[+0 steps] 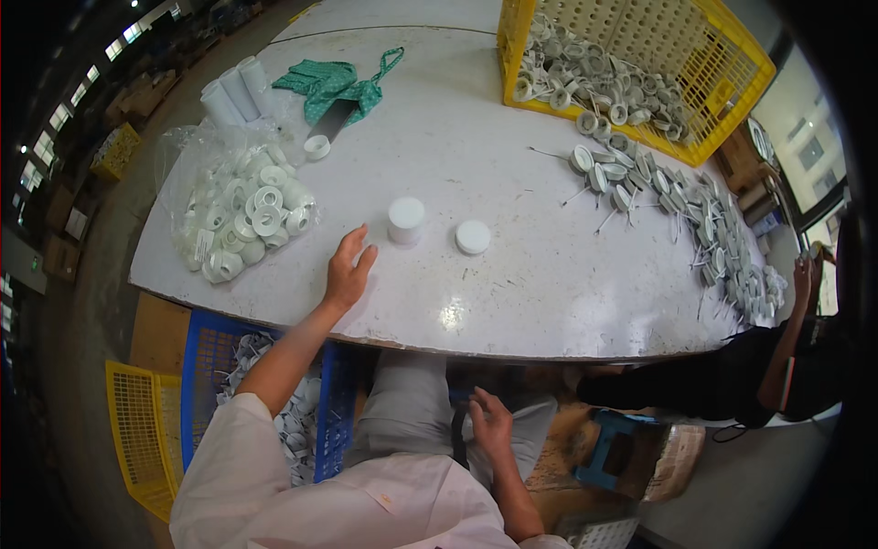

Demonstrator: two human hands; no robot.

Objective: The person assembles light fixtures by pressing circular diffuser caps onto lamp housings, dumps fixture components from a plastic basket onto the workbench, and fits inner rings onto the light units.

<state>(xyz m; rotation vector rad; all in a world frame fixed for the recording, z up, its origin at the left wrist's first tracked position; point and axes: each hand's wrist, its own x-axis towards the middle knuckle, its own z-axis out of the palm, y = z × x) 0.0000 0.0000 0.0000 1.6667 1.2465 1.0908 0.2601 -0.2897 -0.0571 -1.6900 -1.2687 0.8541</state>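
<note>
Fingers (354, 240) are parted wide on the left hand (347, 274), nothing held, just beside the white cylinder (406, 216) on the table (558, 297). Right of it, a white disc (473, 237) is seen. Over the lap (398, 412) the right hand (493, 424) is loosely curled; whether anything is gripped cannot be told. Farther out, bagged rings (265, 215) are heaped at left; grey parts (709, 224) are strewn at right by a yellow crate (514, 55).

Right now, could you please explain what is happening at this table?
A seated person is at the table, the open left hand just left of a white cylinder, not touching it. A low white round piece stands to its right. The right hand is over the lap, apparently empty. A clear bag of white parts lies left; pale parts with thin stems lie right.
</note>
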